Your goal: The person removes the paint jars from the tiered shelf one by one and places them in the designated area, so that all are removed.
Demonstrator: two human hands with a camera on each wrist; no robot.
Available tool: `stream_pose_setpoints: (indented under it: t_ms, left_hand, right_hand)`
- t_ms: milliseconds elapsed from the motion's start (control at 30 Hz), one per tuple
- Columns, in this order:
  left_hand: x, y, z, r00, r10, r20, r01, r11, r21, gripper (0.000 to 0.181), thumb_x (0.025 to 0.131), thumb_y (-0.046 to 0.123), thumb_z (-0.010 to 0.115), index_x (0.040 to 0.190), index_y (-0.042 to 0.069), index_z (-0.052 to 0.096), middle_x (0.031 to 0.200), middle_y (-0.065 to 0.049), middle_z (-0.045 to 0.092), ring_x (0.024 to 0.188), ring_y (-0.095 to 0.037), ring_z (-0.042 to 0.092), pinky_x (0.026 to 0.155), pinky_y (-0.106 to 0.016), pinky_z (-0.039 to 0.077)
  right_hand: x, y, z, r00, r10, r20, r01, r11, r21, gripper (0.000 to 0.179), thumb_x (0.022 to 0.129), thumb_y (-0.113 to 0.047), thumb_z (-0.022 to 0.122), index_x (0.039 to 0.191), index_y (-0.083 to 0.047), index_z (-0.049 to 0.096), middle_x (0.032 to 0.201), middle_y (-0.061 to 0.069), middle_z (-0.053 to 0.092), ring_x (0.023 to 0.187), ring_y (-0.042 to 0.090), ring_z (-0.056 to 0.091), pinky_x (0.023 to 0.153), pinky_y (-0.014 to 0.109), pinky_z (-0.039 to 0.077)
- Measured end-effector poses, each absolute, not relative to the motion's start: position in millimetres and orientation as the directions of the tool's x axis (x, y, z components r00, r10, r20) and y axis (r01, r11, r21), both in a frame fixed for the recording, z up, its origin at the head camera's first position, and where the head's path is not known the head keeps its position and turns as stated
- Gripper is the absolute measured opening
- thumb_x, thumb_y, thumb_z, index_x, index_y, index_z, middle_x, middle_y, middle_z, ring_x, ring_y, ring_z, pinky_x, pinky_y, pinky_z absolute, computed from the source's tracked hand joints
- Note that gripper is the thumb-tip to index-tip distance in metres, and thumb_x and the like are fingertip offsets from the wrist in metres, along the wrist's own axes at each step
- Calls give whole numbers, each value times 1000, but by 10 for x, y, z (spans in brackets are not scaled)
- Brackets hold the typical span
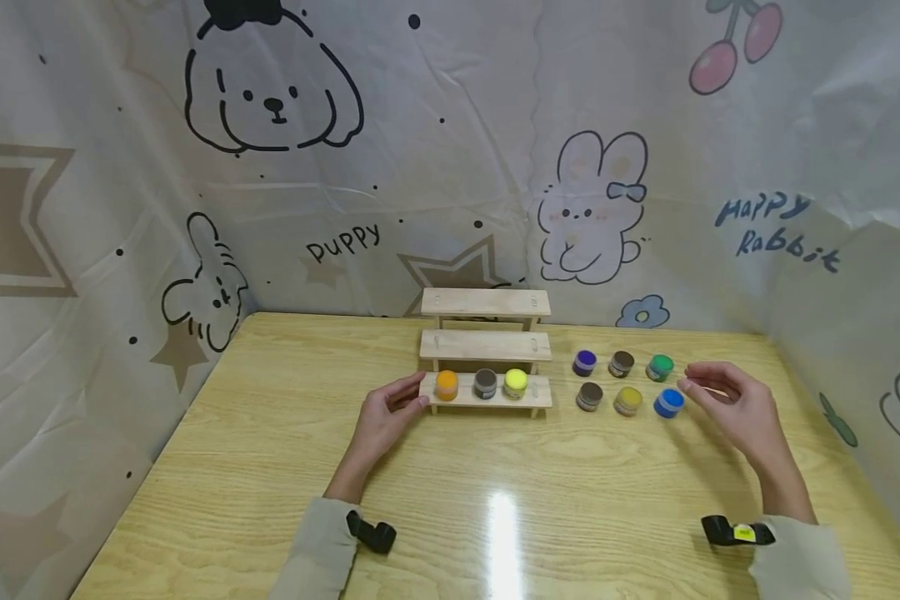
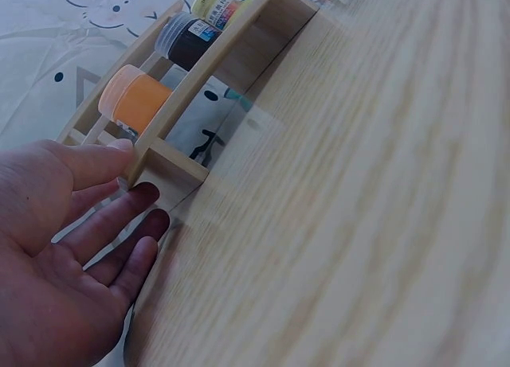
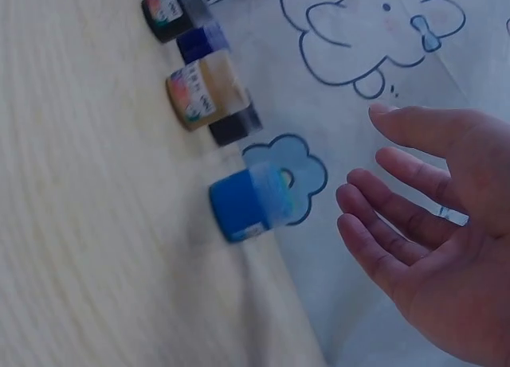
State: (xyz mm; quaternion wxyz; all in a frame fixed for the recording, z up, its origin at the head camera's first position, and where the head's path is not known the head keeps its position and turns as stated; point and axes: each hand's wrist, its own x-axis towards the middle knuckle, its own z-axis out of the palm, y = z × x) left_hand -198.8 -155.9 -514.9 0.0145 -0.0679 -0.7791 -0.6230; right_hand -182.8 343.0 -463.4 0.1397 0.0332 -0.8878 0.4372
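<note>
My left hand [image 1: 385, 417] is at the left end of a three-step wooden display stand [image 1: 485, 345], its thumb and index finger holding the corner of the lowest step. In the left wrist view the other fingers are loosely bent beside the step's leg. On that step sit an orange paint jar [image 1: 446, 385], a dark grey jar [image 1: 485, 383] and a bright yellow jar [image 1: 515, 383]. My right hand [image 1: 738, 408], holding nothing, hovers just right of a blue jar [image 1: 669, 403], fingers relaxed and apart from it in the right wrist view.
Right of the stand, more jars stand in two rows: purple [image 1: 584, 362], dark brown [image 1: 621, 363] and green [image 1: 660, 367] behind, another brown [image 1: 589, 397] and mustard yellow [image 1: 628, 401] in front. A printed curtain [image 1: 465, 167] hangs behind the wood-grain table [image 1: 270, 500].
</note>
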Motion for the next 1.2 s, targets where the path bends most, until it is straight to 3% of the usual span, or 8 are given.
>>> stream_pose_setpoints:
  t_ms: [133,300,633,800,1200]
  left_hand:
    - [-1982,-1560,-5137,-990,92,111,128,209,969,43,97,9,72,140,5,64,137,-14,65,123,-30,63,98,-32,54]
    - [-1980,-1559,-5135,-989,93,111,128,208,970,44,98,9,72,140,4,63,138,-14,64,124,-30,63,97,-30,54]
    - [-1827,-1501,-4798,-989,112,95,118,211,970,44,99,2,67,141,-7,58,140,-23,60,127,-39,59,103,-48,50]
    - [-1890,-1517,-4931,-991,103,88,108,212,971,44,99,3,68,141,-6,58,141,-22,60,128,-39,58,105,-50,49]
    - [-1978,-1552,-5143,-991,86,107,124,219,968,44,98,11,72,141,5,63,139,-14,64,125,-30,62,101,-37,53]
  right_hand:
    - [-1836,3345,-4555,-946,50,321,-229,598,-768,38,99,-18,71,129,4,64,121,10,64,104,-8,58,85,3,46]
    - [-1824,3194,-4463,-937,31,349,-269,572,-775,37,98,-14,72,129,3,64,122,13,65,105,-5,60,86,5,48]
    - [-1801,2884,-4355,-920,-20,392,-352,485,-800,31,98,-6,71,126,3,65,119,11,67,105,0,64,88,9,50]
    - [-1805,2722,-4382,-910,-71,408,-392,462,-796,31,97,-3,71,126,3,65,120,18,66,105,2,64,88,10,51]
    - [-1816,2304,-4428,-906,-158,392,-422,403,-812,33,96,-5,73,128,0,64,122,14,66,110,17,64,93,14,52]
